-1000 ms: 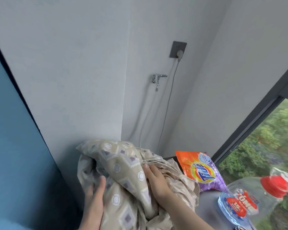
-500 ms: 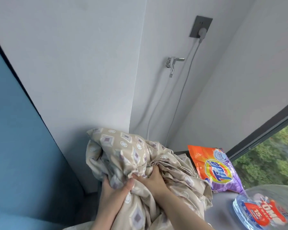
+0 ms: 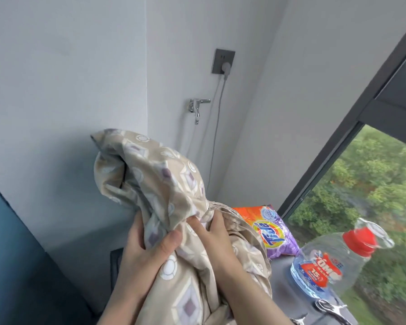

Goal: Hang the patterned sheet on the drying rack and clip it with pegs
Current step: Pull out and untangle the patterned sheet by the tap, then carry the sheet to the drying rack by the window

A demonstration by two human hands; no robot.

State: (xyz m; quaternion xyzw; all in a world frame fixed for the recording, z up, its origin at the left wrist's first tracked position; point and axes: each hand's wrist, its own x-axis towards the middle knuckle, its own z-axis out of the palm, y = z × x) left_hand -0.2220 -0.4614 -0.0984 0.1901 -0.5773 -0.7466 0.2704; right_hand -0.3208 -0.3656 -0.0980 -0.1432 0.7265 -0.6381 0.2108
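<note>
1. Patterned sheet (image 3: 164, 191): beige with purple diamonds and white rings, bunched into a thick wad, held up in front of the grey wall corner, its top flopping over to the left; no rack or pegs in sight.
2. Left hand (image 3: 145, 252): closed around the sheet low on the wad's left side, thumb pressed across the front of the cloth, fingers wrapped behind.
3. Right hand (image 3: 211, 238): just right of the left hand, touching it at the knuckles, clamped on a gathered fold of the sheet, fingertips buried in the pleats.
4. Detergent bag (image 3: 274, 231): orange and purple, lying just right of the sheet, partly covered by its folds; sealed or open, cannot tell.
5. Clear plastic bottle (image 3: 333, 261): right of the sheet, beyond the bag, red cap on, red and blue label; contents look clear, level not readable.
6. Wall tap (image 3: 197, 107): above the sheet, on the wall.
7. Dark socket (image 3: 223, 62): higher than the tap, a white plug in it, cable dropping behind the sheet.
8. Window frame (image 3: 338, 148): far right of the sheet, green trees outside.
</note>
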